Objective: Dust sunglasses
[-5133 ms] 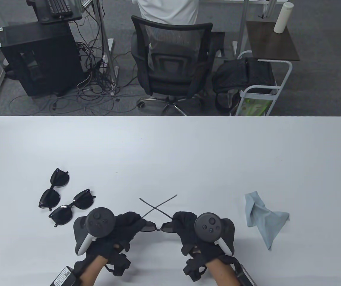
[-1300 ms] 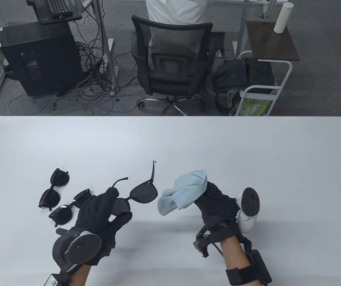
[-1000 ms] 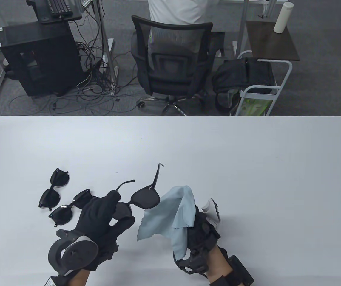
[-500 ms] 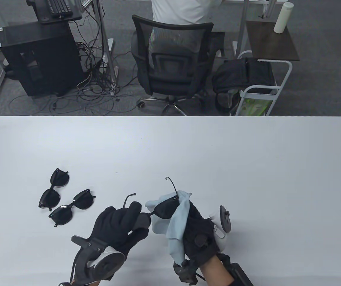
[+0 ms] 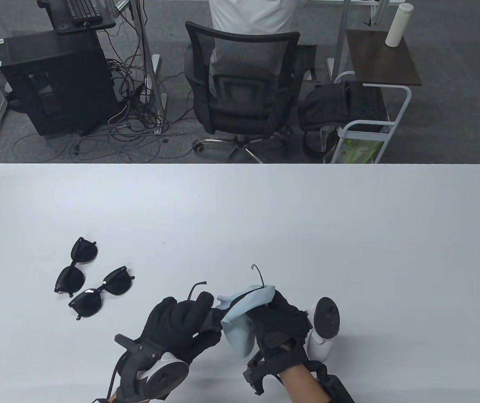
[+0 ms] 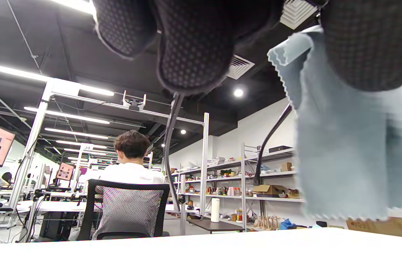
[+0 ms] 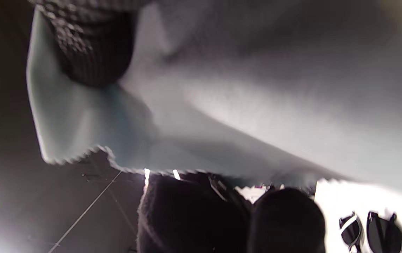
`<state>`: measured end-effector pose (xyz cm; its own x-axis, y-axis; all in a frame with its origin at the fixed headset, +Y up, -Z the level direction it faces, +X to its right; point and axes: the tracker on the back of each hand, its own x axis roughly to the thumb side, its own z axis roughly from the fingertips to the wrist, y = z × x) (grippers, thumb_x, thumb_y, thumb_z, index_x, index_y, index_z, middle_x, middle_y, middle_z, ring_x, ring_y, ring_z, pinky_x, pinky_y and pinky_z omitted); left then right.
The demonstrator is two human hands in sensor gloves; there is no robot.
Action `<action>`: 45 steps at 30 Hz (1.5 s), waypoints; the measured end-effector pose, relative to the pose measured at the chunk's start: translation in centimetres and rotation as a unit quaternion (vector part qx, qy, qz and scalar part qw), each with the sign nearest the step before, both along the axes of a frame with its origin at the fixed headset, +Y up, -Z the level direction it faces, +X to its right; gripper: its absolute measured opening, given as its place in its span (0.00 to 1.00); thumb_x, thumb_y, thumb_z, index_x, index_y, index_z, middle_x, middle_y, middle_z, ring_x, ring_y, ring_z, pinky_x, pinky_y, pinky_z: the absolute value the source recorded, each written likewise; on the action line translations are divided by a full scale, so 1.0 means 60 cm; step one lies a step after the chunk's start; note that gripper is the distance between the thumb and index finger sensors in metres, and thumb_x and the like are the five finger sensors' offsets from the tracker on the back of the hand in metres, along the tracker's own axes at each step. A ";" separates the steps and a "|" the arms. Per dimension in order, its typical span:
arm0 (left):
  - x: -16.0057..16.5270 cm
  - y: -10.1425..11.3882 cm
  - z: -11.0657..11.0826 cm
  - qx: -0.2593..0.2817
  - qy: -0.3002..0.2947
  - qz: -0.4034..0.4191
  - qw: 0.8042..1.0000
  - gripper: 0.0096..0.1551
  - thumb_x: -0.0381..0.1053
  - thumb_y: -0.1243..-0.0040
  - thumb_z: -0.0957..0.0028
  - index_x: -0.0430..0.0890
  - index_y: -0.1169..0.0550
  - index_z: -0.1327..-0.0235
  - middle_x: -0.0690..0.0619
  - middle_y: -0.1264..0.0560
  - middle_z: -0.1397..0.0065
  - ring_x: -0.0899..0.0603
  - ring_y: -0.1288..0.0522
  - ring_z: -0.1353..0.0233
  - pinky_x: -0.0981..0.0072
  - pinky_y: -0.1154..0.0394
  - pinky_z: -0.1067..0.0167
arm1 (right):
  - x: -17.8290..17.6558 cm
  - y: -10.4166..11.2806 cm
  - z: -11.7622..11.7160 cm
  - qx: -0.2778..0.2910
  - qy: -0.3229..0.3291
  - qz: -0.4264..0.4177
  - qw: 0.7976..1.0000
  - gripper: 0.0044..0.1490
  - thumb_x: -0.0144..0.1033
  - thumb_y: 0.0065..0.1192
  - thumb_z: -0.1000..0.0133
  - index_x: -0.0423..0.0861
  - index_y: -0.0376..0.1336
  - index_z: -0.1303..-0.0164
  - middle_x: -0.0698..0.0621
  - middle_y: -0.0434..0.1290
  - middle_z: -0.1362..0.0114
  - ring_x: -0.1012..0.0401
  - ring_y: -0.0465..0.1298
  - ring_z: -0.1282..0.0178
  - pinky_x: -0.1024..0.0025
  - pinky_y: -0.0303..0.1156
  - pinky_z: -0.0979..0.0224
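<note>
Both grips are closed on their things in the table view: the left hand (image 5: 177, 321) curls round one lens end of the held sunglasses (image 5: 212, 312), low and centre in the frame, while the right hand (image 5: 279, 325) pinches a pale blue cloth (image 5: 240, 321) over the other lens. Two thin dark temple arms stick up from the pair toward the frame's top. To the left, on the white worktop (image 5: 307, 218), lie two more pairs of black sunglasses (image 5: 90, 283), just beside each other and apart from the hands. Beyond the worktop's far edge stand a mesh office chair (image 5: 242, 84) with a person in a white shirt, a black computer tower and tangled cables.

From the left wrist view, dotted glove fingertips (image 6: 193, 45) fill the top; the cloth (image 6: 344, 140), woven with a zigzag-cut edge, hangs at right and hides part of the shelving behind.

From the right wrist view, the blurred cloth (image 7: 222, 105) covers most of the frame; the spare sunglasses (image 7: 373, 230) show at lower right. No writing is readable.
</note>
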<state>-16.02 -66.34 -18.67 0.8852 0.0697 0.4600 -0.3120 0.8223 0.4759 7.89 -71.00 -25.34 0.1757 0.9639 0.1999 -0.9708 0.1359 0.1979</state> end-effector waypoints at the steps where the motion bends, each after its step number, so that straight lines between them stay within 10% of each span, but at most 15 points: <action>1: 0.000 -0.002 -0.002 -0.007 -0.002 0.005 1.000 0.56 0.76 0.32 0.66 0.59 0.40 0.24 0.63 0.26 0.40 0.56 0.17 0.52 0.53 0.24 0.35 | 0.002 0.002 0.000 0.006 -0.007 0.010 1.000 0.23 0.61 0.61 0.45 0.54 0.67 0.52 0.62 0.82 0.54 0.65 0.84 0.51 0.65 0.78 0.36; 7: -0.011 -0.002 -0.010 -0.020 0.006 0.013 1.000 0.57 0.75 0.32 0.66 0.59 0.40 0.23 0.62 0.26 0.40 0.55 0.17 0.51 0.53 0.25 0.35 | -0.003 0.000 -0.005 0.005 0.028 0.006 1.000 0.25 0.56 0.52 0.42 0.52 0.65 0.44 0.61 0.82 0.46 0.64 0.83 0.44 0.65 0.76 0.32; 12: -0.026 -0.012 -0.027 -0.047 0.017 0.029 0.998 0.56 0.74 0.31 0.65 0.59 0.41 0.23 0.62 0.26 0.38 0.55 0.17 0.51 0.52 0.25 0.35 | -0.018 -0.007 -0.014 -0.031 0.116 -0.045 0.992 0.28 0.43 0.64 0.44 0.51 0.58 0.35 0.57 0.75 0.34 0.59 0.78 0.34 0.60 0.71 0.26; 20: -0.012 -0.026 -0.028 -0.047 0.014 0.000 0.999 0.57 0.73 0.31 0.65 0.61 0.42 0.23 0.62 0.27 0.37 0.56 0.17 0.50 0.52 0.25 0.35 | -0.006 -0.032 -0.018 -0.053 0.033 -0.001 0.998 0.26 0.52 0.78 0.52 0.56 0.67 0.49 0.62 0.83 0.49 0.64 0.84 0.47 0.65 0.78 0.35; 35: -0.018 -0.024 -0.029 -0.057 0.010 0.012 0.998 0.56 0.74 0.31 0.66 0.61 0.41 0.23 0.62 0.27 0.38 0.55 0.17 0.50 0.52 0.25 0.35 | -0.006 -0.015 -0.011 0.001 0.025 0.042 0.999 0.25 0.56 0.50 0.42 0.52 0.64 0.44 0.60 0.81 0.46 0.63 0.82 0.44 0.64 0.74 0.31; 45: -0.023 -0.030 -0.035 -0.063 0.020 0.011 0.998 0.56 0.73 0.30 0.65 0.61 0.41 0.23 0.62 0.27 0.37 0.55 0.17 0.50 0.52 0.25 0.35 | -0.010 -0.019 -0.016 -0.019 0.044 0.027 0.998 0.27 0.45 0.72 0.48 0.53 0.63 0.40 0.59 0.80 0.41 0.61 0.82 0.41 0.60 0.72 0.27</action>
<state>-17.38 -68.13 -20.76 0.9003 0.1435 0.4110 -0.3129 0.8696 0.3820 7.30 -72.14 -26.27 0.1391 0.9790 0.1493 -0.9557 0.0932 0.2792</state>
